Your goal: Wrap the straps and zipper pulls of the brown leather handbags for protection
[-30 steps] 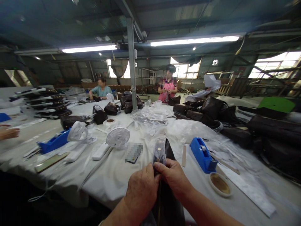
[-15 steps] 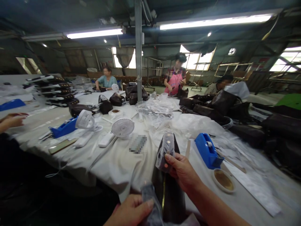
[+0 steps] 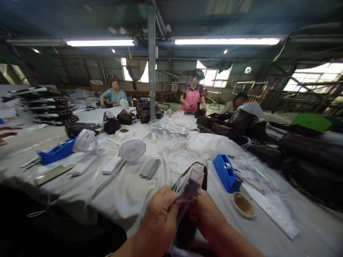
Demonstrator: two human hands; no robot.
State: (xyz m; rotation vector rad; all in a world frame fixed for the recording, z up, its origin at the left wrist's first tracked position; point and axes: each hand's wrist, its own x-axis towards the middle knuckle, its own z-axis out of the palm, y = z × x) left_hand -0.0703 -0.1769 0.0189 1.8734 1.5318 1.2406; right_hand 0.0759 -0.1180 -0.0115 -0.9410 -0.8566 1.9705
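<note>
A dark brown bag (image 3: pixel 185 230) lies upright in front of me at the table's near edge, partly covered by my hands. Clear plastic film (image 3: pixel 187 191) is bunched around a strap-like part at its top. My left hand (image 3: pixel 162 207) is closed on the film from the left, thumb pressed down. From the right, my right hand (image 3: pixel 205 210) grips the same film, its fingertips partly hidden. The two hands nearly touch. Just right of them stands a blue tape dispenser (image 3: pixel 227 173), with a roll of tape (image 3: pixel 243 205) lying near it.
Two white fans (image 3: pixel 132 148) and another blue dispenser (image 3: pixel 57 151) stand on the left. Loose plastic (image 3: pixel 171 127) covers the table's middle. Dark bags (image 3: pixel 300 153) are heaped on the right, and a wrapped stack (image 3: pixel 45 107) is at left. Several people work nearby; a metal post (image 3: pixel 152 64) rises ahead.
My left hand has risen from the near edge to meet my right hand at the plastic-wrapped strap. Both now grip the film together. The view has turned slightly right.
</note>
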